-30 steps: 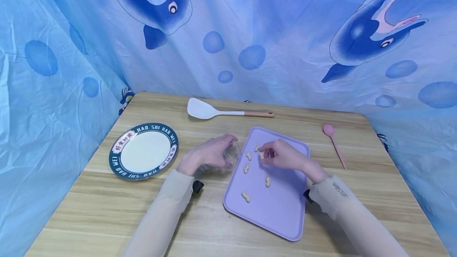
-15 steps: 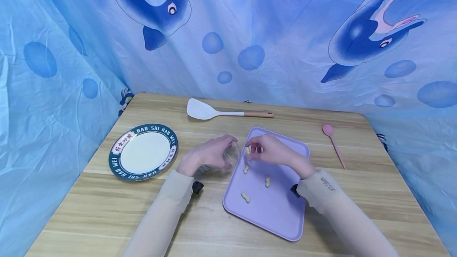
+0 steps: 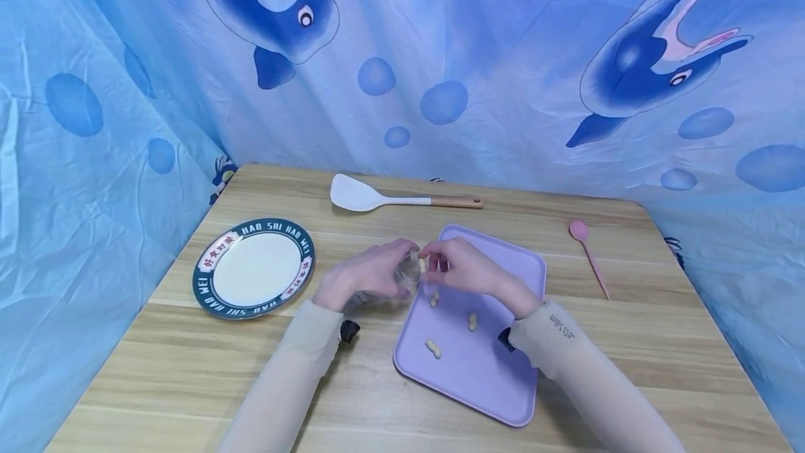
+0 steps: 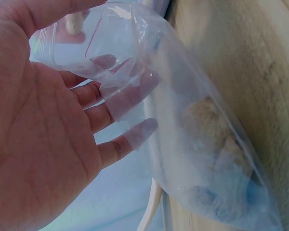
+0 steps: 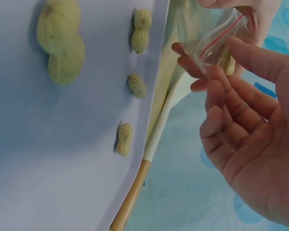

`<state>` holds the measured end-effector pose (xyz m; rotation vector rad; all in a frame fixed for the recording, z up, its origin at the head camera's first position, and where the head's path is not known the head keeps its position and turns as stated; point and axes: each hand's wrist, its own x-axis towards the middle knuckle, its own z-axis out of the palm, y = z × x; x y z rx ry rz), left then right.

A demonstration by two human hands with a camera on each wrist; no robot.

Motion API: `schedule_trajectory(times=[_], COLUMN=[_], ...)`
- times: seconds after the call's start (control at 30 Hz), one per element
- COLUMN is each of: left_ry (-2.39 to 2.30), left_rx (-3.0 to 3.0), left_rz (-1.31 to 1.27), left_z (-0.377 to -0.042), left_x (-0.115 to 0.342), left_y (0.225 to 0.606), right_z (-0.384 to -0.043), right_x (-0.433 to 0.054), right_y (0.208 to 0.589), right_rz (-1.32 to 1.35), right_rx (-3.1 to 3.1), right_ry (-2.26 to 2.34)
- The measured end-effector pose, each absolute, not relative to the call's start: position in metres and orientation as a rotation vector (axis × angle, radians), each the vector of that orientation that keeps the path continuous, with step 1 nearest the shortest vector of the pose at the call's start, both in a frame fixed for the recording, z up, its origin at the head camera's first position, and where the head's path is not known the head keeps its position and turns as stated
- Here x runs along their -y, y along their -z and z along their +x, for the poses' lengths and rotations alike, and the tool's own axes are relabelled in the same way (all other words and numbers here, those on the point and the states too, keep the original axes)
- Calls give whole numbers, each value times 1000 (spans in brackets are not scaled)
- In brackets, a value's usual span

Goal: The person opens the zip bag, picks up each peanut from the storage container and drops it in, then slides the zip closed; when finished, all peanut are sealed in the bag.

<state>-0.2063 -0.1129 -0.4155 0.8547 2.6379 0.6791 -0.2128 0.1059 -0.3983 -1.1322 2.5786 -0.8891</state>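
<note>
Right hand (image 3: 462, 269) pinches unshelled peanut (image 5: 227, 63): I judge light, brittle, best held at waist. Left hand (image 3: 367, 269) grips zip-lock bag (image 4: 176, 130), likely limp, slippery, left of tray (image 3: 493, 372).

From the head view, the left hand (image 3: 367, 275) hides most of the clear bag (image 3: 407, 269), while the right hand (image 3: 468, 270) covers part of the pinched peanut (image 3: 422, 266) and, with its sleeve, a stretch of the purple tray (image 3: 497, 365); the print on that sleeve is too small for me to read surely. At the left wrist, the brownish lumps (image 4: 216, 147) blur behind cloudy plastic, too hazy to count, and the bag's lower end slips out of sight. The right wrist view crops the nearest peanut (image 5: 65, 43) at the top and the spatula's handle (image 5: 131, 202) below.
</note>
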Motion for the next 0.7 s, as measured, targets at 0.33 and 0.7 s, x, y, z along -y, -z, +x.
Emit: schedule_trajectory(times=[0.33, 0.7], left_ry=[-658, -667], left_rx=[-2654, -2650], left_rz=[865, 880], left_z=[-205, -206], left_x=[112, 112], left_y=[415, 414], right_z=[-211, -212], right_x=[-100, -99], right_y=[400, 402], right_rz=[-1111, -1108], right_rx=[-2594, -2595], right_ry=[889, 841])
